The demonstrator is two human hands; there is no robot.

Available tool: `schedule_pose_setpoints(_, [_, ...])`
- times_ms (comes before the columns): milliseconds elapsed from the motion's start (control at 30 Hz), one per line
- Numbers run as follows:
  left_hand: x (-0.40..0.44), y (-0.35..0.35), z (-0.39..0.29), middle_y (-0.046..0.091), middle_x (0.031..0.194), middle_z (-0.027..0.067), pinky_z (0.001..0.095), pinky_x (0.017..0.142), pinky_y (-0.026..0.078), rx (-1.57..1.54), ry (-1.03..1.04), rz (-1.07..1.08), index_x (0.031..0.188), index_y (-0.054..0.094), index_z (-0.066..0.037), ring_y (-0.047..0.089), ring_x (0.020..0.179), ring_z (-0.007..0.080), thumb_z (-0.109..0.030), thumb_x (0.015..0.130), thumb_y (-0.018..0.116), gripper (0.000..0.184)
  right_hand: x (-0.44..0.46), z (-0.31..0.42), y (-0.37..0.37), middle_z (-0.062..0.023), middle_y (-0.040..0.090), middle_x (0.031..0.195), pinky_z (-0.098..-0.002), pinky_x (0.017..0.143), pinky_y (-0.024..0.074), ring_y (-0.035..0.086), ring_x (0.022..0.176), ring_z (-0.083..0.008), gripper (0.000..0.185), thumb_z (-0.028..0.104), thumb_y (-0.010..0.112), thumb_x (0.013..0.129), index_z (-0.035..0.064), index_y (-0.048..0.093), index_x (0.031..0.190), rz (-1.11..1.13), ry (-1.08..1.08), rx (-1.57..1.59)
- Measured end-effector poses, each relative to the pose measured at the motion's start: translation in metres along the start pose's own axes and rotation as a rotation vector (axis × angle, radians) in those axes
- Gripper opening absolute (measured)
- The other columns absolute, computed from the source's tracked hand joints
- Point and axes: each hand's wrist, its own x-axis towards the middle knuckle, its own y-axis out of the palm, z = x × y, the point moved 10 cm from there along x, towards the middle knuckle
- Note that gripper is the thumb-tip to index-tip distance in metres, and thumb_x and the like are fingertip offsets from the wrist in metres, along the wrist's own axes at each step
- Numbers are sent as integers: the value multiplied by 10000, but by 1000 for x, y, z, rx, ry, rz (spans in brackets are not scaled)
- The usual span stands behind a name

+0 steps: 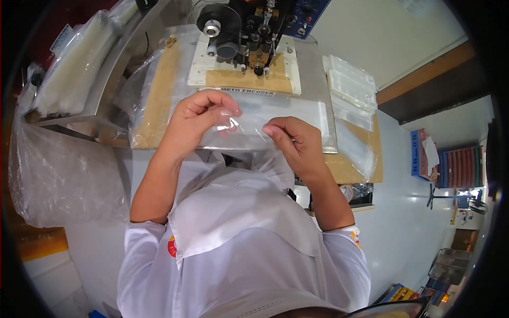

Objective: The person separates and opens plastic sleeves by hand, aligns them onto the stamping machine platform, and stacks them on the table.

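Over the plastic-covered workbench point(330, 135), the left hand point(200, 113) and right hand point(300, 142) pinch clear plastic film point(228, 125) between thumb and forefinger.

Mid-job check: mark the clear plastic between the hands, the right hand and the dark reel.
Plastic point(229, 125): head view, on its shiny patch.
Right hand point(302, 142): head view, on its middle.
Reel point(227, 19): head view, on its dark face.

1. Moderately bright, diffuse indoor light; soft highlights on the pale floor point(389, 222).
2. White glare streaks the clear plastic film point(227, 126).
3. The METO encoder point(258, 55), mostly black, loses detail.
4. Strong fisheye distortion bends the surroundings; corners fall black.
5. Distant reddish binders point(459, 168) look soft.
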Motion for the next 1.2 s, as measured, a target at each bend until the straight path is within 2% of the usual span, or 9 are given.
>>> schedule_pose_setpoints(67, [6, -1, -3, 659, 925, 34, 251, 702, 513, 52, 7, -50, 1020, 689, -23, 607, 779, 103, -39, 893, 610, 151, 11, 14, -10, -81, 678, 778, -353, 614, 501, 628, 649, -282, 264, 322, 684, 864, 60, 701, 888, -17, -104, -210])
schedule_pose_setpoints(167, [2, 34, -46, 664, 914, 61, 240, 664, 465, 738, 444, 179, 1026, 683, -2, 602, 730, 136, -81, 880, 638, 171, 29, 27, -8, -74, 666, 759, -369, 611, 489, 625, 661, -282, 281, 350, 651, 878, 73, 697, 890, 169, -219, -334])
schedule_pose_setpoints(267, [18, -4, -36, 663, 875, 57, 248, 667, 447, 782, 195, -75, 985, 704, -10, 586, 741, 137, -90, 866, 654, 151, 51, 7, -16, -84, 661, 753, -376, 615, 479, 618, 662, -287, 284, 361, 645, 885, 82, 693, 870, 243, -80, -344])
schedule_pose_setpoints(367, [25, -56, -18, 657, 849, 59, 257, 652, 443, 472, 162, -398, 993, 707, -31, 583, 763, 126, -101, 851, 663, 165, 77, -42, -31, -100, 654, 740, -379, 617, 465, 613, 664, -282, 280, 373, 644, 887, 96, 686, 880, 225, 47, -371])
schedule_pose_setpoints(567, [26, 29, -17, 604, 884, 42, 338, 736, 427, 1296, 533, -23, 1083, 695, -109, 561, 822, 198, -162, 821, 698, 267, 112, -104, -25, -78, 617, 663, -350, 572, 422, 562, 605, -214, 326, 396, 725, 818, 85, 666, 893, 324, 225, -432])
schedule_pose_setpoints(700, [36, 30, -16, 549, 886, 47, 367, 747, 375, 1358, 457, -56, 1091, 694, -127, 523, 854, 228, -204, 797, 718, 304, 116, -106, -16, -61, 589, 624, -334, 539, 401, 525, 556, -182, 317, 364, 766, 785, 71, 663, 851, 424, 246, -360])
schedule_pose_setpoints(800, [39, 30, -12, 532, 871, 43, 367, 739, 355, 1403, 458, -49, 1100, 690, -129, 514, 850, 221, -218, 801, 716, 313, 113, -107, -9, 19, 583, 654, -226, 521, 367, 466, 578, -50, 156, 146, 738, 847, 29, 636, 844, 470, 245, -220])
schedule_pose_setpoints(900, [48, 25, -6, 521, 867, 36, 372, 738, 344, 1439, 456, -78, 1090, 682, -133, 509, 847, 215, -223, 802, 716, 303, 128, -120, -13, 33, 564, 653, -221, 521, 360, 451, 577, -38, 118, 110, 731, 850, 39, 637, 845, 386, 322, -65])
schedule_pose_setpoints(1200, [41, 21, -3, 501, 860, 36, 363, 733, 337, 1428, 486, -88, 1119, 669, -151, 499, 830, 213, -233, 783, 735, 352, 159, -134, -17, 81, 441, 631, -208, 521, 317, 380, 585, -27, 117, 42, 729, 826, 60, 614, 811, 332, 223, -257])
